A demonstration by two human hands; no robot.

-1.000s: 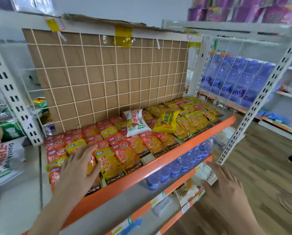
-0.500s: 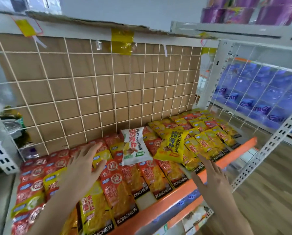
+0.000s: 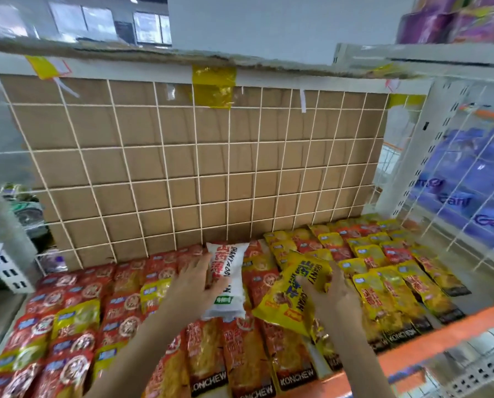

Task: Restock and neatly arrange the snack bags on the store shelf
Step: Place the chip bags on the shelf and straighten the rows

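A white snack bag [image 3: 229, 285] lies lengthwise on top of the rows of red snack bags [image 3: 119, 305] in the middle of the shelf. My left hand [image 3: 192, 282] rests on its left side, fingers curled onto it. Just to the right, a large yellow snack bag [image 3: 293, 297] lies tilted over the packets, and my right hand [image 3: 330, 294] grips its right edge. Rows of yellow snack bags [image 3: 383, 282] fill the right part of the shelf.
The shelf has an orange front edge [image 3: 429, 343] and a white wire grid backed by cardboard [image 3: 200, 168]. A white upright post [image 3: 403, 168] and wire side panel stand on the right, with blue packs [image 3: 469, 196] behind it. Purple packs [image 3: 455, 18] sit on top.
Both hands moved forward onto the shelf: the left from the red packets to the white bag, the right from below the shelf edge to the yellow bag. The view moved closer.
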